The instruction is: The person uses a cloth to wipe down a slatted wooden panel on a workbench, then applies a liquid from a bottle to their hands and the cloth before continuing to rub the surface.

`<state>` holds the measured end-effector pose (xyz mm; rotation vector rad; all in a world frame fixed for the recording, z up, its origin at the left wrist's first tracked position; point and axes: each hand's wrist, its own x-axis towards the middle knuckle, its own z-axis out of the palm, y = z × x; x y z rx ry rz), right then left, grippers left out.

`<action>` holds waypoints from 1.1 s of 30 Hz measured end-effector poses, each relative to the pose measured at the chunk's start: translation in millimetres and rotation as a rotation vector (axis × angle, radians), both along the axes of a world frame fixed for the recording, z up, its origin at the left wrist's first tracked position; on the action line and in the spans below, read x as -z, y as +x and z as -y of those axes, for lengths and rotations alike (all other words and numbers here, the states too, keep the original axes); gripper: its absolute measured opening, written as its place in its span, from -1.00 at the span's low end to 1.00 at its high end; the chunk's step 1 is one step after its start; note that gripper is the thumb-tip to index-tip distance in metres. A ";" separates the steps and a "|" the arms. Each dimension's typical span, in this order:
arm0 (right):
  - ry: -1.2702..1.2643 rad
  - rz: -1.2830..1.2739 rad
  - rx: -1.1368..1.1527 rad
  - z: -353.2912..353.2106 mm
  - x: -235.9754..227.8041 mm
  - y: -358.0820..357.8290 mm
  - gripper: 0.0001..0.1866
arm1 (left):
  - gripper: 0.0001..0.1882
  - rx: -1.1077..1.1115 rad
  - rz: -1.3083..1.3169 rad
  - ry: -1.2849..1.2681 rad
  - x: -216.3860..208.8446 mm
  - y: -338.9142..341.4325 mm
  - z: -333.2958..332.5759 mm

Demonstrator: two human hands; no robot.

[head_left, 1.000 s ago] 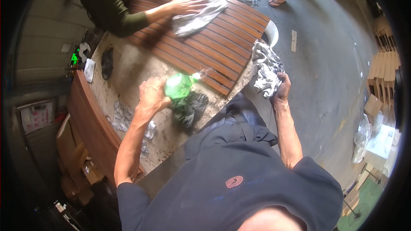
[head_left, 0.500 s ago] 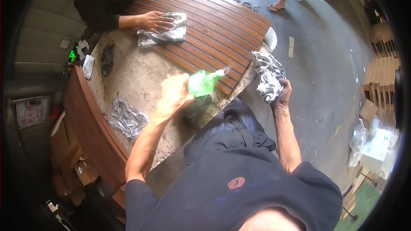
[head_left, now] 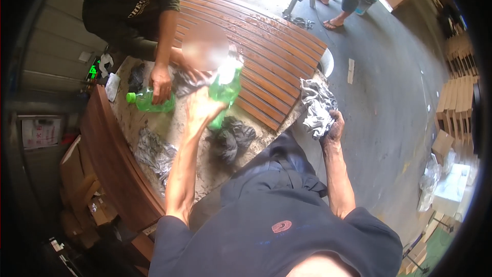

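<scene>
The person's left hand (head_left: 201, 109) is raised over the worktop with its fingers wrapped round the lower body of a green translucent plastic bottle (head_left: 224, 88). The bottle is tilted, its long axis running from the hand up toward one o'clock, with the neck end pale and glaring in the light; whether it is capped I cannot tell, nor how much liquid is inside. It is held clear of the surface, above the edge where the bare grey worktop (head_left: 169, 128) meets a round slatted brown wooden tabletop (head_left: 266, 56).

The right hand (head_left: 332, 125) is well apart from the bottle, off toward three o'clock from it, at the edge of the worktop. Its fingers are closed on a crumpled grey cloth (head_left: 315, 105) that bunches upward toward the slats. So the left hand alone has the bottle.

Just below the held bottle, at about six o'clock, a dark rumpled rag (head_left: 233, 138) lies on the worktop, and farther toward seven o'clock a grey crinkled sheet (head_left: 154, 154) lies flat.

Across the table a co-worker in a dark green shirt leans in. The co-worker's hand (head_left: 161, 90) presses down on a second green plastic bottle with a green cap (head_left: 146, 101), which lies on its side with the cap pointing to nine o'clock. That bottle lies at nine o'clock from the held one, near but not touching it.
</scene>
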<state>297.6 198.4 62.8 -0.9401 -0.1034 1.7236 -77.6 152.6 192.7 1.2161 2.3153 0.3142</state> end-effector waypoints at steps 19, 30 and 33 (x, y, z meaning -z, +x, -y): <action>1.716 1.608 -1.112 -57.4 -27.2 -134.2 -0.27 | -0.17 -0.705 0.032 0.968 162.5 -72.8 189.3; 1.676 1.304 -1.218 -106.6 -0.1 -90.4 -0.34 | -0.69 -0.488 -0.039 0.722 63.0 218.5 110.7; 1.887 1.133 -1.096 -126.3 -7.5 -152.9 -0.36 | -0.61 -0.519 -0.116 0.778 92.8 237.2 57.6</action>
